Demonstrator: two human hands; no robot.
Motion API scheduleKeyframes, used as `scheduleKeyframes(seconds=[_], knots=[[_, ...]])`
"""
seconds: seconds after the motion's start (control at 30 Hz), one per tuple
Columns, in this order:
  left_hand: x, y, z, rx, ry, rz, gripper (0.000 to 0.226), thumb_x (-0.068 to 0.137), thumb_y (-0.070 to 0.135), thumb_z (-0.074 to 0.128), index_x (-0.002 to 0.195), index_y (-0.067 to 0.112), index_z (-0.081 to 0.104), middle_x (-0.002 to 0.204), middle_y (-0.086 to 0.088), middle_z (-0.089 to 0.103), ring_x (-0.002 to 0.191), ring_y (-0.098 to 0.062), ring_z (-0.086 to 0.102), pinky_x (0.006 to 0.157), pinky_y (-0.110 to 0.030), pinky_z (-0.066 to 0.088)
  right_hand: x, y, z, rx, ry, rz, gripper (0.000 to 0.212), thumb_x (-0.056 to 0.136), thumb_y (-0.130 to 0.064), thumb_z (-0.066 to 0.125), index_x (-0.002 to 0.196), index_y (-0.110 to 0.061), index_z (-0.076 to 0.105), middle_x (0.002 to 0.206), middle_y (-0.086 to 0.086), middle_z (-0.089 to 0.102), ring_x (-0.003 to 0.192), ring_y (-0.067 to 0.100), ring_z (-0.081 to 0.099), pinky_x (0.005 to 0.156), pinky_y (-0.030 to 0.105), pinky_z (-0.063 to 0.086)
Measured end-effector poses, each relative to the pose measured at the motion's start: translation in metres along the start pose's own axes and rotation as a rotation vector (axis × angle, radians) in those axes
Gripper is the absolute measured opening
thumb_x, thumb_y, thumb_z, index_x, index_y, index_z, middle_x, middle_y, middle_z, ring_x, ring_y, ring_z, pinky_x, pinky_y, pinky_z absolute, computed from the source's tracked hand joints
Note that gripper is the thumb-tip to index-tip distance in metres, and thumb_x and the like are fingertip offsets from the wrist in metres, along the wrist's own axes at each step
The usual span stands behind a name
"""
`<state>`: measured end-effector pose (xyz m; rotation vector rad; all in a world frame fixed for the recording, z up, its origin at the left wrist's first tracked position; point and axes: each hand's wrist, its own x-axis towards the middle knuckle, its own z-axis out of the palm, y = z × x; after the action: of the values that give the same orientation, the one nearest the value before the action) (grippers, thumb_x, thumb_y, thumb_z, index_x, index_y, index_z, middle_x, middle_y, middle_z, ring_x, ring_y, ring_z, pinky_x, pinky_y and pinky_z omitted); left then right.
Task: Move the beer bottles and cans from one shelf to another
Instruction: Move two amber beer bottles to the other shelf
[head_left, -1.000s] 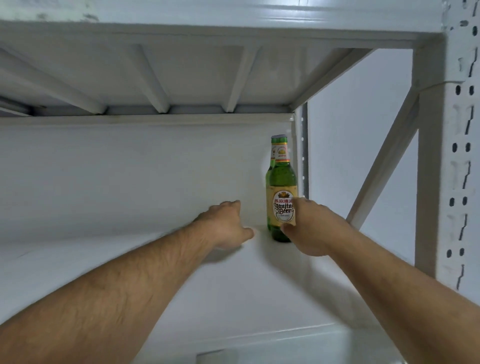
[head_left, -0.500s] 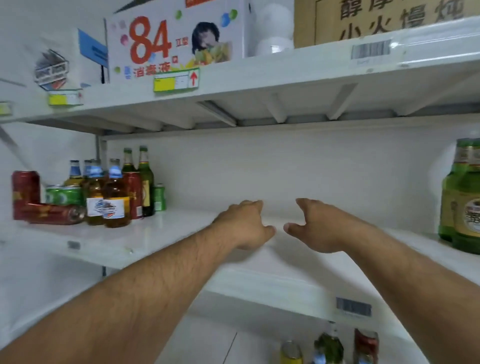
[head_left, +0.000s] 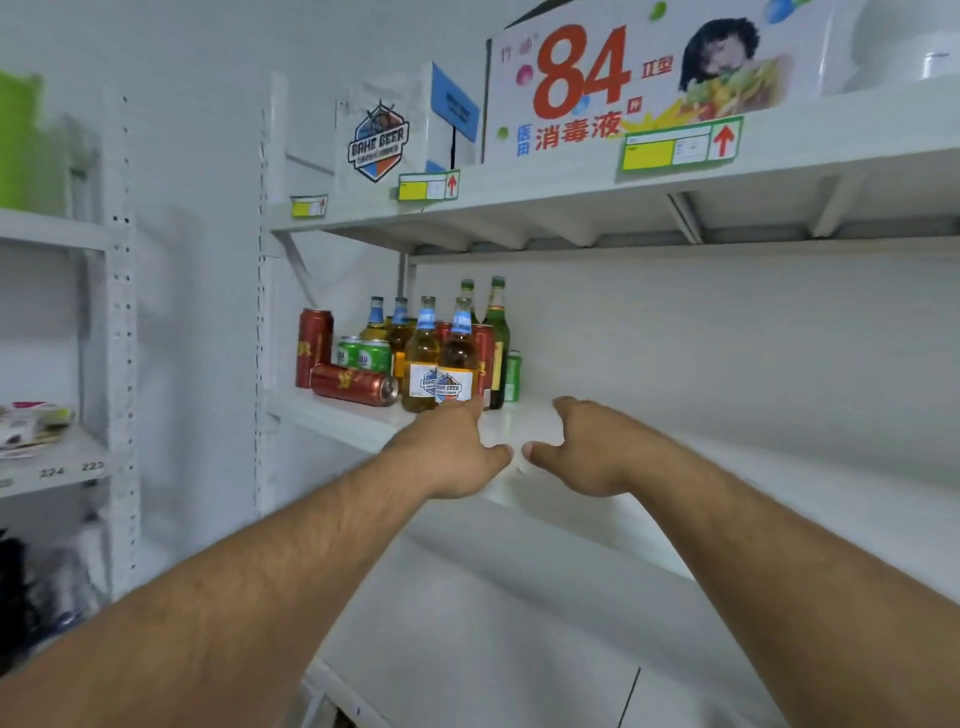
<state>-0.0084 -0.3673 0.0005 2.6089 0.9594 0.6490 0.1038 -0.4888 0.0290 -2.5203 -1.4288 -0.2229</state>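
Left hand (head_left: 457, 447) and right hand (head_left: 587, 447), fingers loosely curled, seemingly empty, reach toward amber bottles (head_left: 441, 358).

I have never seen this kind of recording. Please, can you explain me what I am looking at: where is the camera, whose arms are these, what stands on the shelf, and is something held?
There is no machine here. The camera sits on a person's head and looks forward and down, so the two bare arms coming in from the bottom belong to that person. The left hand and the right hand reach over a white shelf, fingers loosely curled, and neither holds anything. At the left end of the shelf stands a group of drinks: amber bottles with blue neck labels, taller green bottles behind them, green cans, an upright red can and another red can lying on its side. The left hand's fingertips are right in front of the nearest amber bottle; whether they touch it I cannot tell. On the shelf above stand cartons, one printed with a big 84.
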Motion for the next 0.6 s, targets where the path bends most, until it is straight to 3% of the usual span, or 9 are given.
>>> scheduleKeyframes(seconds=[0.33, 0.5, 0.6], knots=[[0.044, -0.052, 0.000, -0.067, 0.061, -0.059, 0.077, 0.096, 0.049, 0.060, 0.161, 0.028, 0.024, 0.166, 0.003, 0.031, 0.148, -0.022, 0.036, 0.116, -0.040, 0.037, 0.065, -0.031, 0.024, 0.097, 0.023, -0.111, 0.062, 0.099, -0.047, 0.053, 0.152, -0.021, 0.034, 0.148, 0.003, 0.048, 0.128, 0.023, 0.051, 0.099, 0.031, 0.043], [0.076, -0.061, -0.003, -0.119, 0.080, -0.039, 0.058, 0.096, 0.042, 0.063, 0.151, 0.034, 0.045, 0.150, 0.007, 0.051, 0.133, -0.017, 0.052, 0.106, -0.033, 0.044, 0.100, -0.027, 0.028, 0.170, 0.035, -0.157, 0.052, 0.099, -0.042, 0.055, 0.147, -0.027, 0.041, 0.140, 0.000, 0.056, 0.121, 0.022, 0.055, 0.093, 0.030, 0.044], [0.093, -0.069, -0.002, -0.161, 0.091, -0.045, 0.054, 0.097, 0.039, 0.063, 0.149, 0.034, 0.048, 0.144, 0.007, 0.055, 0.124, -0.014, 0.054, 0.099, -0.029, 0.044, 0.118, -0.025, 0.033, 0.194, 0.032, -0.162, 0.051, 0.100, -0.042, 0.054, 0.147, -0.027, 0.042, 0.139, 0.000, 0.057, 0.119, 0.021, 0.056, 0.092, 0.030, 0.044]])
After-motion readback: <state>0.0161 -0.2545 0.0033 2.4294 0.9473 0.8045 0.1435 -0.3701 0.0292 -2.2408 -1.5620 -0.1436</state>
